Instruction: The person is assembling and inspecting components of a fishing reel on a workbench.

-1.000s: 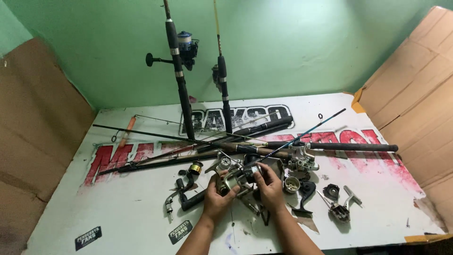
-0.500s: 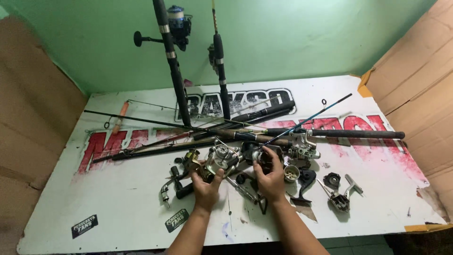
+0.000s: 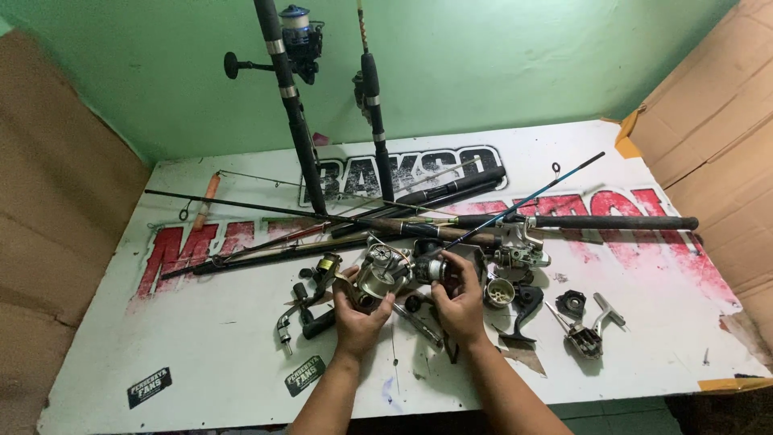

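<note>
Soft, even light from overhead, fairly dim, with a green cast off the wall (image 3: pixel 499 72). Shadows under the hands (image 3: pixel 411 302) are faint and short. The white desk (image 3: pixel 193 338) shows no hard glare. Wide-angle bending at the edges (cardboard sides lean outward); small parts look slightly soft.

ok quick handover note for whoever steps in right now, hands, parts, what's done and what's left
Left hand: grips the silver reel body from below.
Right hand: holds a small dark spool part against that reel.
Both are just above the white table, among loose reel parts; another silver reel and a folded handle piece lie to the right. Rods lie across the table behind.
Done: reels lie in pieces.
Left: the held pieces are not visibly joined; many parts still loose.
</note>
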